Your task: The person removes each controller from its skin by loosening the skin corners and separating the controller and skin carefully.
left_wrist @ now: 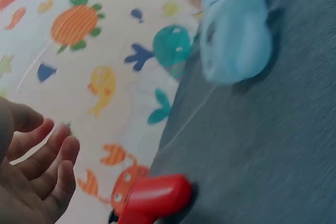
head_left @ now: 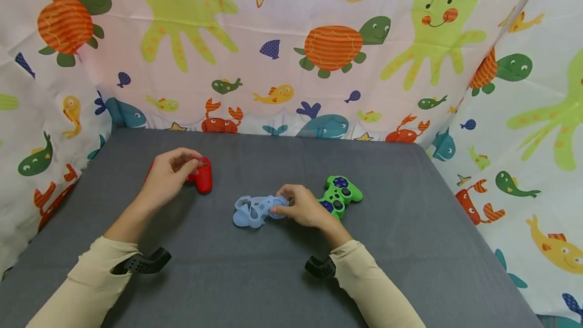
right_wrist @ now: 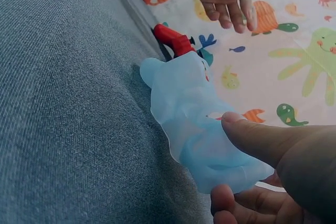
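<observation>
My right hand pinches the right end of a light blue, soft-looking game controller cover, thumb on one side and fingers on the other. Openings show in the cover, and its left end lies low over the grey table. In the right wrist view the cover looks translucent and hollow. My left hand hovers by a red game controller, hiding much of it in the head view. From the left wrist, the fingers of that hand are loosely bent with nothing between them, apart from the red controller.
A green game controller with dark blue pads lies just beyond my right hand, partly hidden by it. The grey cloth-covered table meets a curtain printed with sea animals at the back and sides.
</observation>
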Available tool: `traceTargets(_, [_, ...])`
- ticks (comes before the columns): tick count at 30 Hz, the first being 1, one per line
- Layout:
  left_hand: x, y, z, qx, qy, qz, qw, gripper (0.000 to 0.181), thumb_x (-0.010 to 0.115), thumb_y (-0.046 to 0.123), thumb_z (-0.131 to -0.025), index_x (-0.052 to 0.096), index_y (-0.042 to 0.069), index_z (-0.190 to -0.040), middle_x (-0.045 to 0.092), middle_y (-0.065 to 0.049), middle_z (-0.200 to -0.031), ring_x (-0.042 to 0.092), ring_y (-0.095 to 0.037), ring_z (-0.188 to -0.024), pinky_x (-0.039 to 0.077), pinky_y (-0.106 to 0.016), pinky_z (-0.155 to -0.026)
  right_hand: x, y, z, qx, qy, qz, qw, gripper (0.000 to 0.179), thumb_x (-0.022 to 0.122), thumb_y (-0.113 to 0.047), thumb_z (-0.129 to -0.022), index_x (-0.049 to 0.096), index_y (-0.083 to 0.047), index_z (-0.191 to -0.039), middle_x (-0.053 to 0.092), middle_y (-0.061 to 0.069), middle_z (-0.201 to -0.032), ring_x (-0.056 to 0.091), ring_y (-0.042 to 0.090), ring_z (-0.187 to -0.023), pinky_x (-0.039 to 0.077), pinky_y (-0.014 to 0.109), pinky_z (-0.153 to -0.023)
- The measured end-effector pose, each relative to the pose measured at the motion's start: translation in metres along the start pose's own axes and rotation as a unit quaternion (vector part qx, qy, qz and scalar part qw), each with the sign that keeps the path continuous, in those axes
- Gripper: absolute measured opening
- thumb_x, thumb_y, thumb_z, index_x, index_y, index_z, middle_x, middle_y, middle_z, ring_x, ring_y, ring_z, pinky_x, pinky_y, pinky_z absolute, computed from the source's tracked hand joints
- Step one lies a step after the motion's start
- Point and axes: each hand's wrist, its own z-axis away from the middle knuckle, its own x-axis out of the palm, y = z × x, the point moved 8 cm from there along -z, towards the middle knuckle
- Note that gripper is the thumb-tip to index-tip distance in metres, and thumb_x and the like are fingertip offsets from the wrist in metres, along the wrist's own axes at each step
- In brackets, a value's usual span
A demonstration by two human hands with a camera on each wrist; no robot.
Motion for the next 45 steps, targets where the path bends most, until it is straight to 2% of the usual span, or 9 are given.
traceTargets(3, [0.023,0.004,0.005,0.011,-0.057,-0.008,0.9983,0.022,0.058,0.016,-0.103,0.067,0.002,-0.117,0.071,-0.015,-0.105,0.066,-0.016,-0.084,0.052,-0.021,-0.072,0.002,0.002,0.0,0.001,-0.003,-0.004,1.0,0.031,0.077,-0.021,-0.091,0.066,-0.004,-0.115,0.068,0.008,-0.086,0.059,0.01,-0.06,0.052,0.025,-0.059])
traceTargets(7, [0.053,0.004,0.011,0.013,-0.136,-0.018,0.9905,0.022,0.06,0.015,-0.102,0.067,0.004,-0.12,0.069,-0.02,-0.109,0.063,-0.029,-0.086,0.051,-0.027,-0.07,0.002,0.003,-0.001,0.003,-0.002,-0.009,0.9999,0.031,0.077,-0.022,-0.091,0.066,-0.004,-0.115,0.069,0.009,-0.088,0.06,0.011,-0.06,0.053,0.026,-0.059])
traceTargets(14, [0.093,-0.012,0.024,-0.017,-0.226,-0.025,0.9738,0.04,0.065,0.019,-0.099,0.057,0.007,-0.136,0.063,-0.022,-0.129,0.066,-0.026,-0.099,0.053,-0.033,-0.076,0.002,0.002,-0.002,-0.003,-0.009,-0.02,0.9998,0.032,0.076,-0.022,-0.092,0.066,-0.004,-0.117,0.068,0.01,-0.089,0.059,0.012,-0.059,0.053,0.027,-0.058])
traceTargets(20, [0.114,-0.022,0.033,-0.022,-0.284,-0.028,0.9582,0.054,0.07,0.015,-0.096,0.049,0.006,-0.144,0.059,-0.024,-0.132,0.065,-0.017,-0.087,0.052,-0.031,-0.073,0.005,0.001,-0.001,-0.016,-0.018,-0.023,0.9994,0.033,0.075,-0.019,-0.093,0.064,-0.005,-0.12,0.067,0.01,-0.087,0.059,0.01,-0.059,0.052,0.026,-0.058])
traceTargets(27, [0.124,-0.028,0.035,-0.032,-0.276,-0.032,0.96,0.063,0.074,0.014,-0.092,0.045,0.007,-0.148,0.064,-0.015,-0.11,0.058,-0.013,-0.074,0.048,-0.027,-0.067,0.01,-0.004,-0.002,-0.052,-0.024,-0.058,0.9967,0.029,0.071,-0.013,-0.095,0.06,-0.004,-0.121,0.065,0.012,-0.096,0.058,0.011,-0.056,0.052,0.028,-0.057])
traceTargets(32, [0.126,-0.026,0.034,-0.013,-0.278,-0.004,0.9604,0.036,0.076,0.009,-0.088,0.066,0.001,-0.122,0.059,-0.006,-0.085,0.051,-0.012,-0.068,0.043,-0.023,-0.061,0.011,-0.004,-0.004,-0.059,-0.027,-0.101,0.9927,0.026,0.063,-0.008,-0.099,0.056,-0.002,-0.123,0.062,0.016,-0.105,0.058,0.012,-0.056,0.052,0.029,-0.056])
traceTargets(36, [0.123,-0.024,0.033,-0.007,-0.281,0.046,0.9585,0.021,0.072,0.005,-0.09,0.068,0.002,-0.11,0.064,-0.008,-0.093,0.057,-0.014,-0.079,0.048,-0.024,-0.07,0.01,-0.006,-0.005,-0.064,-0.03,-0.136,0.9881,0.028,0.061,-0.005,-0.099,0.055,0.001,-0.126,0.062,0.019,-0.101,0.058,0.013,-0.056,0.052,0.03,-0.055])
traceTargets(41, [0.114,-0.027,0.029,-0.059,-0.278,0.121,0.951,0.023,0.061,0.001,-0.097,0.06,0.003,-0.12,0.064,-0.015,-0.114,0.064,-0.02,-0.093,0.056,-0.029,-0.079,0.006,-0.01,-0.002,-0.073,-0.035,-0.169,0.9823,0.033,0.057,-0.003,-0.101,0.056,0.001,-0.134,0.058,0.024,-0.086,0.055,0.013,-0.057,0.052,0.033,-0.054])
traceTargets(45, [0.101,-0.026,0.024,-0.076,-0.247,0.148,0.9547,0.029,0.055,-0.002,-0.098,0.057,0.001,-0.126,0.063,-0.02,-0.121,0.065,-0.02,-0.092,0.059,-0.032,-0.075,0.006,-0.012,-0.002,-0.085,-0.044,-0.181,0.9788,0.025,0.052,-0.001,-0.102,0.06,0.003,-0.125,0.054,0.026,-0.077,0.054,0.013,-0.057,0.053,0.035,-0.055])
